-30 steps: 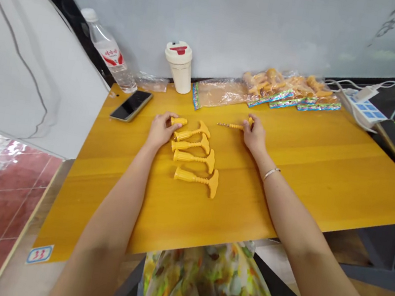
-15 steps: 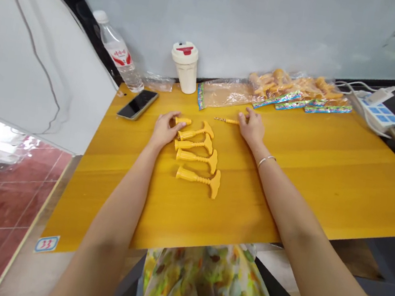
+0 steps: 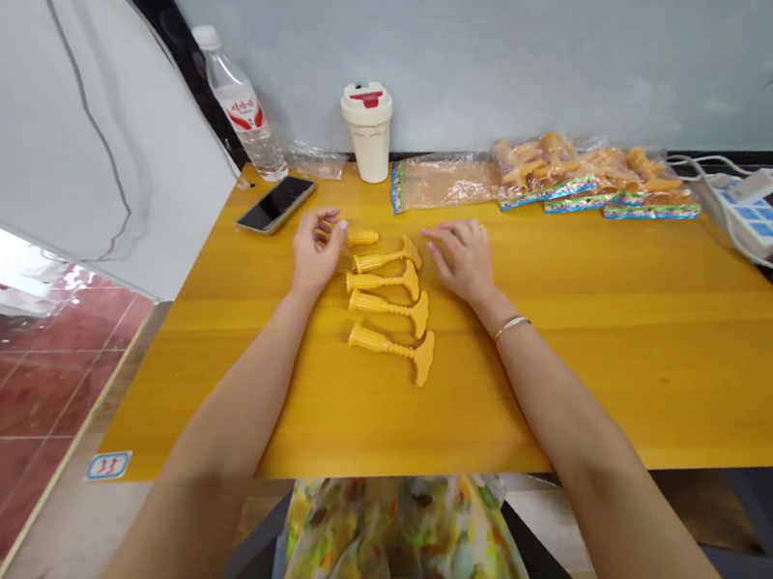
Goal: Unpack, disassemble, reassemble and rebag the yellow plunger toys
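While my left hand (image 3: 315, 254) curls at the small yellow plastic plug (image 3: 363, 238), my right hand (image 3: 461, 260) lies open beside the row of parts.

Head view, centre of the frame: the plug lies on the wooden tabletop (image 3: 576, 300), its long axis running left to right, with its left end at my left fingers (image 3: 329, 225). That hand is nearer, but I cannot tell whether it clamps the plug. Four yellow T-handled plastic parts (image 3: 390, 307) stack in a column below, heads to the right. My right fingers (image 3: 440, 242) are spread apart, just beside the top head. The thin threaded rod from the earlier view no longer shows; I cannot tell whether it is hidden or moved.
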{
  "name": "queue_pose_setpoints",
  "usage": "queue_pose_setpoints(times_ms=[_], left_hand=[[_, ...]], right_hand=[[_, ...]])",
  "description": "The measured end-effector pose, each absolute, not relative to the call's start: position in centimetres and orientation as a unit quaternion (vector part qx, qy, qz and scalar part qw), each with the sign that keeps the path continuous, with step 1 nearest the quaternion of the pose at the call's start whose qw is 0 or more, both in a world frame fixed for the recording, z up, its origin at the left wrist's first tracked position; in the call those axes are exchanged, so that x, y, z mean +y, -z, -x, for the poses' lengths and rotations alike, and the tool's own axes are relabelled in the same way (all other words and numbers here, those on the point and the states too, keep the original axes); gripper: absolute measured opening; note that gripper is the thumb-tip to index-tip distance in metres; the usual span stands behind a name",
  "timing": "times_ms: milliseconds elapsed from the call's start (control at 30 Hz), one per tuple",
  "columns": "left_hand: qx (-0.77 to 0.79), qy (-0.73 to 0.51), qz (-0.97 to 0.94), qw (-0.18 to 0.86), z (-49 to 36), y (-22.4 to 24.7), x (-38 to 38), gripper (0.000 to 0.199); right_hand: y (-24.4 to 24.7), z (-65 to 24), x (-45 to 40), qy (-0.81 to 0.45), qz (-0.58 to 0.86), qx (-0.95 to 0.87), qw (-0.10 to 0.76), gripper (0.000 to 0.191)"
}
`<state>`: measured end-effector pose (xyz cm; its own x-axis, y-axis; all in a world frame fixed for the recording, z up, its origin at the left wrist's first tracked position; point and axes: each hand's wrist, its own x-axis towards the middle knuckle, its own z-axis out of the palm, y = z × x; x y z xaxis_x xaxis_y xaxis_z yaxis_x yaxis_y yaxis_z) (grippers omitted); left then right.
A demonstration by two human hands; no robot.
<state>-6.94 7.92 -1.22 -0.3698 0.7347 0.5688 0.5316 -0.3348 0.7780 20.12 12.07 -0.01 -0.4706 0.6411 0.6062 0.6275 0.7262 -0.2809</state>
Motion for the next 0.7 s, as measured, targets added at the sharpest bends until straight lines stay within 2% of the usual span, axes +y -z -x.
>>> queue_pose_setpoints(times_ms=[167,300,467,700], left_hand=[[0.537,-0.58,-0.594,0.152,5.9,0.4,6.2,0.031],[0.53,-0.523,-0.622,0.244,5.4,0.2,5.2,0.039],[0.555,-0.497,-0.571,0.345,5.6,0.7,5.1,0.05],[0.588,-0.417,-0.613,0.324,6.3,1.1,5.5,0.044]], right_hand=[[0.1,-18.2,9.1,-0.078,0.249,-0.91,0.322,0.037],[0.5,-18.0,7.5,-0.1,0.229,-0.924,0.289,0.033],[0.6,-18.3,5.7,-0.121,0.21,-0.921,0.304,0.029],[0.7,-18.5,4.1,-0.145,0.199,-0.921,0.302,0.028]])
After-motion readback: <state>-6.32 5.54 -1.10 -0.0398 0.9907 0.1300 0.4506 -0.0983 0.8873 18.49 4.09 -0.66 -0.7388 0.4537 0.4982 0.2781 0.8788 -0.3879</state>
